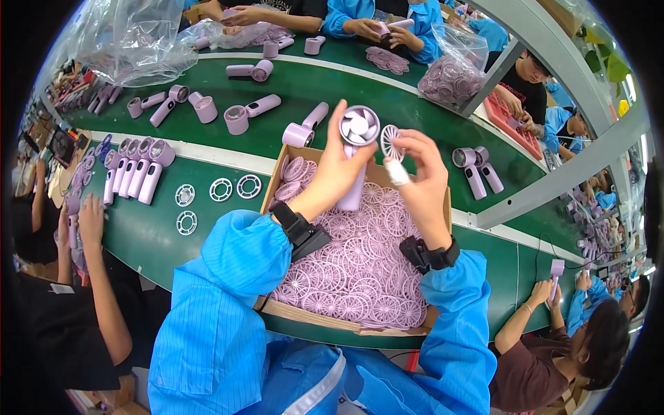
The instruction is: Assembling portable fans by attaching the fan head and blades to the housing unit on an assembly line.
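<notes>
My left hand [330,173] is closed round the lilac handle of a handheld fan [359,126], held upright with its white blades showing and no grille over them. Just to its right, my right hand [423,176] pinches a round lilac fan grille [391,143] by its edge, turned partly edge-on and apart from the fan head. White tape wraps one finger of that hand. Below both hands a cardboard box [311,312] full of loose lilac grilles stands on the green table. Dark straps with black devices circle both my wrists.
Several assembled fans [142,168] stand in a row at the left, beside a few loose rings [220,189]. More fans [238,119] lie on the green belt [277,93] beyond. A grey metal frame [539,181] rises at the right. Co-workers sit on both sides and opposite.
</notes>
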Tool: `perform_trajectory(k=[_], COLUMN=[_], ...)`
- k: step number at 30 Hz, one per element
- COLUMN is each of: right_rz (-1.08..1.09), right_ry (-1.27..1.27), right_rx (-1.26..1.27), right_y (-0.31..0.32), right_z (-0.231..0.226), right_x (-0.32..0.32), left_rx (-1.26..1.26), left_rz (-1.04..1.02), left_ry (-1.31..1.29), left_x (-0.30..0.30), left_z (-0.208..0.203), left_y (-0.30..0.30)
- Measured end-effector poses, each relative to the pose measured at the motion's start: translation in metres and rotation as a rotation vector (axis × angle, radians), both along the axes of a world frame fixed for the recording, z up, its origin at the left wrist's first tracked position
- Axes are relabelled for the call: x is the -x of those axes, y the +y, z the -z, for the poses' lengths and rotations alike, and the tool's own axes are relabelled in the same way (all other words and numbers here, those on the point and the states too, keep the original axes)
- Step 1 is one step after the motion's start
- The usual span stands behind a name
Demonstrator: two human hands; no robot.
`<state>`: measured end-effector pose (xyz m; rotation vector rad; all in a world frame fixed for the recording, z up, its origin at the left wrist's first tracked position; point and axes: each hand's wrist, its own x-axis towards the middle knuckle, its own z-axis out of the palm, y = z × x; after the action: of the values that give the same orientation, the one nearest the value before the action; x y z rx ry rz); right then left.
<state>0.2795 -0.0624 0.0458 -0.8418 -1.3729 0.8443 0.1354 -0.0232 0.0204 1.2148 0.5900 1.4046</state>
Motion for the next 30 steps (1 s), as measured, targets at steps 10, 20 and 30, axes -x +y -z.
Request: perform_trajectory(k=[10,20,30], right_rz=[0.465,0.462,0.474], right_ry=[-0.776,-0.81,-0.977], right_rx=[-0.573,-0.607,-0.639], right_y=[-0.004,-0.004,0.011], right_z=[-0.004,-0.003,-0.003], right_x=[0.003,0.005,-0.015], left_rx=[-0.133,-0.17,0.093], left_rz=[-0.044,-0.042,0.243], left_ry=[0.299,0.357,0.126], left_x=[-0.012,-0.009,-0.006], left_z=[0.008,0.01,0.001], left_y=[-0.015,-0.014,-0.021])
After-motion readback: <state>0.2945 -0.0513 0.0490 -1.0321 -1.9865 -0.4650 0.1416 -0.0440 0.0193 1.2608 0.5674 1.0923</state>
